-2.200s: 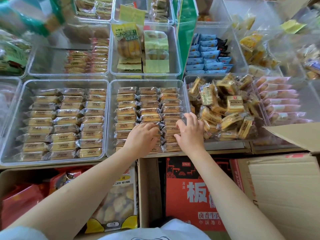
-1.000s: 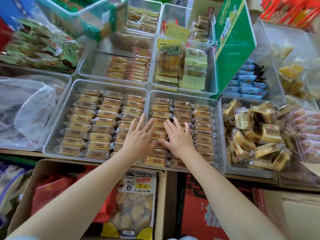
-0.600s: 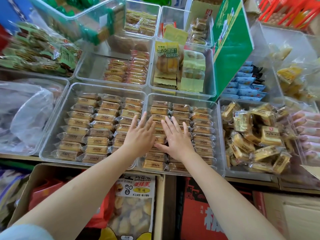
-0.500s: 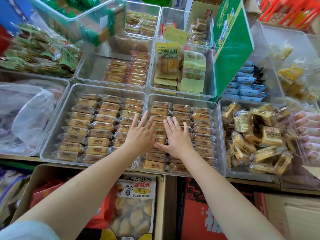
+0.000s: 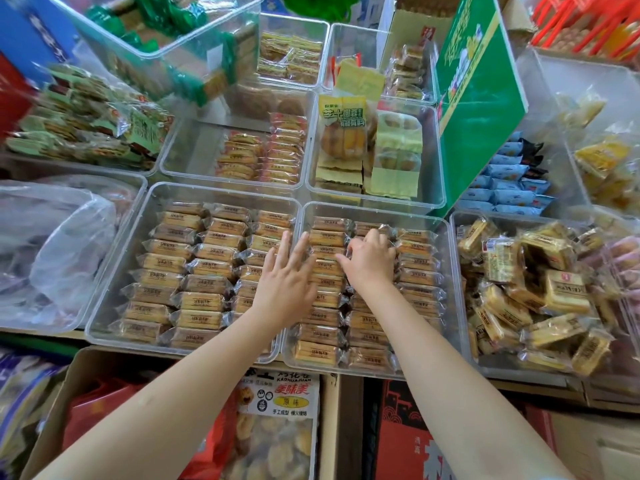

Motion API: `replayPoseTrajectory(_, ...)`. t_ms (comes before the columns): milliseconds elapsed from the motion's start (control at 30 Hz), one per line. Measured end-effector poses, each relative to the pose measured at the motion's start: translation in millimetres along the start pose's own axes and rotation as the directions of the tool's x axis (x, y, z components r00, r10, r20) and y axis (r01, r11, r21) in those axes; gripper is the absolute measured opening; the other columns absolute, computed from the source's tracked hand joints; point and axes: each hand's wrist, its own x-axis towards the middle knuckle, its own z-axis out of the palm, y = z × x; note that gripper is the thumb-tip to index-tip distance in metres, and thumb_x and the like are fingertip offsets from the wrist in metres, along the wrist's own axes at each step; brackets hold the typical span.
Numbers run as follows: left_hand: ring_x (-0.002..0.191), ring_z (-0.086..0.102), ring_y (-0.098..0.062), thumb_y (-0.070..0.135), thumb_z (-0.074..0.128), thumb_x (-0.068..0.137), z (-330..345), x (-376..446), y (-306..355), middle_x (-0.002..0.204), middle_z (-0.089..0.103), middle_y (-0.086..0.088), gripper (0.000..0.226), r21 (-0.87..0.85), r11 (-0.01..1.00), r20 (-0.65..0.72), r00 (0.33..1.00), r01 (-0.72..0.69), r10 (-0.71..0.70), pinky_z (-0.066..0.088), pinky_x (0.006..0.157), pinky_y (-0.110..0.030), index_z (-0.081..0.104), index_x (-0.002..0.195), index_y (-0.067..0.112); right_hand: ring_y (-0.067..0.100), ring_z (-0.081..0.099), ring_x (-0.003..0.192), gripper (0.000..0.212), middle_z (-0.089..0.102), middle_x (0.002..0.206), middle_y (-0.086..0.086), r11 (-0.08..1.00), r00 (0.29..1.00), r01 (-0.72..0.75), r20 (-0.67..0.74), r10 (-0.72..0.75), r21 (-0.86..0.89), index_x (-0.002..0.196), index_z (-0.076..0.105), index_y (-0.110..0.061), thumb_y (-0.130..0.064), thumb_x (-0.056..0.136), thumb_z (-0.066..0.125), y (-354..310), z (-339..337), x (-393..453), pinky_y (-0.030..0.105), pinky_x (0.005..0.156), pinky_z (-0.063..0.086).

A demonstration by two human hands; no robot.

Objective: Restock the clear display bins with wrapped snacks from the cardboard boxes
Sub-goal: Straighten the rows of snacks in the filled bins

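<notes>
Two clear bins sit side by side at the front of the worktop [image 5: 41, 332], each packed with rows of wrapped snack bars in clear film. The left bin [image 5: 114, 271] holds three columns of bars, laid flat and touching; the right bin [image 5: 448, 271] holds three columns likewise, running from its front wall to its back wall. The left hand [image 5: 285, 284] lies flat across the seam where the two bins meet, fingers [image 5: 284, 242] straight and slightly spread, resting on bars in the left column of the right bin and the last column of the left bin. The right hand [image 5: 370, 263] rests on the middle column of the right bin, fingers [image 5: 375, 237] curled down over the bars near the back rows — whether they pinch one bar or only press on the row cannot be told. Just right of these, a third bin [image 5: 460, 348] holds a loose heap of square wrapped cakes [image 5: 540, 292]. Behind, smaller bins carry orange-wrapped bars [image 5: 273, 155] and yellow-green packets [image 5: 343, 133]; a green carton [image 5: 481, 98] stands tilted beside them, with blue packets [image 5: 502, 183] to its right. Below the worktop edge, an open cardboard box [image 5: 329, 427] holds a bag of biscuits [image 5: 277, 431] and red bags [image 5: 93, 410] — a red printed box [image 5: 405, 438] stands beside it.
</notes>
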Motion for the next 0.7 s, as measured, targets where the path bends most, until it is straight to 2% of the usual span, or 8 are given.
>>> replayPoseTrajectory(67, 0.148, -0.031, -0.028, 0.046, 0.029, 0.102, 4, -1, -1, 0.165, -0.026, -0.001, 0.063, -0.036, 0.999, -0.022, 1.000, 0.018, -0.019, -0.008, 0.124, -0.050, 0.015, 0.161, 0.028, 0.026, 0.044, 0.121, 0.035, 0.051, 0.126, 0.006, 0.999, 0.999, -0.039, 0.021, 0.039, 0.021, 0.109, 0.070, -0.017, -0.048, 0.096, 0.058, -5, 6, 3, 0.043, 0.103, 0.036)
replayPoseTrajectory(133, 0.149, -0.031, -0.027, 0.047, 0.029, 0.102, 5, -2, -2, 0.165, -0.027, 0.000, 0.062, -0.052, 0.998, -0.024, 0.999, 0.023, -0.024, -0.009, 0.124, -0.050, 0.016, 0.160, 0.029, 0.027, 0.050, 0.120, 0.024, 0.057, 0.124, 0.004, 0.973, 0.990, -0.138, 0.043, 0.133, 0.187, 0.095, 0.075, -0.020, -0.042, 0.093, 0.065, -7, 8, 7, 0.043, 0.104, 0.039)
replayPoseTrajectory(233, 0.148, -0.033, -0.027, 0.048, 0.027, 0.102, 2, -2, 0, 0.164, -0.029, 0.000, 0.063, -0.049, 0.999, -0.010, 1.000, 0.019, -0.020, -0.011, 0.124, -0.050, 0.012, 0.161, 0.029, 0.025, 0.064, 0.103, 0.019, 0.070, 0.097, -0.002, 0.808, 0.953, -0.302, 0.178, 0.245, 0.505, 0.072, 0.073, -0.022, -0.029, 0.089, 0.074, -3, 4, 13, 0.042, 0.096, 0.050)
replayPoseTrajectory(300, 0.146, -0.035, -0.028, 0.049, 0.025, 0.103, 0, -2, 0, 0.163, -0.030, 0.000, 0.064, -0.015, 1.000, -0.008, 1.000, -0.002, 0.002, -0.012, 0.123, -0.051, 0.007, 0.161, 0.028, 0.020, 0.066, 0.095, 0.012, 0.071, 0.087, -0.004, 0.718, 0.935, -0.355, 0.230, 0.270, 0.599, 0.079, 0.077, -0.016, -0.021, 0.089, 0.074, -1, 1, 13, 0.040, 0.093, 0.052)
replayPoseTrajectory(400, 0.147, -0.033, -0.028, 0.048, 0.022, 0.104, -2, 0, 0, 0.164, -0.025, 0.000, 0.064, 0.057, 0.996, -0.014, 0.998, -0.061, 0.062, -0.012, 0.123, -0.053, 0.004, 0.162, 0.026, 0.018, 0.065, 0.093, 0.009, 0.071, 0.088, -0.004, 0.646, 0.926, -0.377, 0.247, 0.287, 0.663, 0.083, 0.077, -0.017, -0.020, 0.090, 0.073, -1, -1, 12, 0.040, 0.093, 0.052)
replayPoseTrajectory(500, 0.149, -0.029, -0.027, 0.048, 0.019, 0.104, -3, 5, 4, 0.167, -0.012, 0.000, 0.064, 0.105, 0.989, 0.020, 0.994, -0.106, 0.105, -0.016, 0.121, -0.053, 0.003, 0.162, 0.024, 0.019, 0.064, 0.094, 0.015, 0.070, 0.083, -0.009, 0.668, 0.929, -0.370, 0.248, 0.274, 0.646, 0.074, 0.074, -0.023, -0.023, 0.090, 0.072, -4, 5, 14, 0.048, 0.103, 0.046)
replayPoseTrajectory(600, 0.151, -0.024, -0.027, 0.051, 0.013, 0.105, -6, 14, 10, 0.169, 0.001, -0.001, 0.064, 0.172, 0.977, 0.070, 0.990, -0.130, 0.119, -0.021, 0.119, -0.054, 0.008, 0.162, 0.021, 0.025, 0.063, 0.102, 0.025, 0.070, 0.087, -0.008, 0.821, 0.960, -0.278, 0.156, 0.231, 0.499, 0.066, 0.069, -0.027, -0.030, 0.091, 0.069, -6, 12, 17, 0.044, 0.100, 0.043)
replayPoseTrajectory(700, 0.153, -0.019, -0.027, 0.052, 0.012, 0.105, -10, 17, 13, 0.169, 0.005, -0.001, 0.064, 0.194, 0.973, 0.098, 0.989, -0.129, 0.111, -0.022, 0.117, -0.056, 0.009, 0.161, 0.020, 0.025, 0.057, 0.108, 0.021, 0.065, 0.106, 0.000, 0.981, 0.996, -0.089, 0.016, 0.088, 0.175, 0.089, 0.076, -0.022, -0.036, 0.096, 0.062, -4, 8, 13, 0.040, 0.095, 0.038)
